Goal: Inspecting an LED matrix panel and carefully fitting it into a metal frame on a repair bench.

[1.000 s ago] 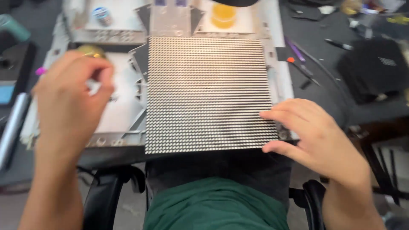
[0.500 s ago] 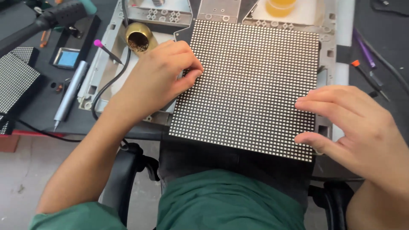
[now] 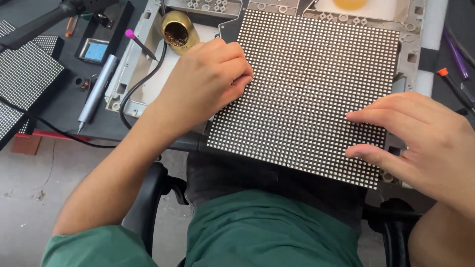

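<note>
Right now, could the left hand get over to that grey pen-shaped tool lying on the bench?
Probably yes. The left hand rests on the dotted panel's left edge, and the grey pen-shaped tool lies further left on the dark bench. Only a black cable and the metal frame's rim lie between, both low.

Your panel [image 3: 311,84] is matt black plastic, studded with a grid of small pale bumps. Frame [image 3: 410,42] under it: dull grey metal, smooth. Far-left pot [image 3: 179,30]: glossy brass, rough wool inside. Pen tool [image 3: 96,89]: satin grey metal. Your shirt [image 3: 267,237]: green cloth.
</note>
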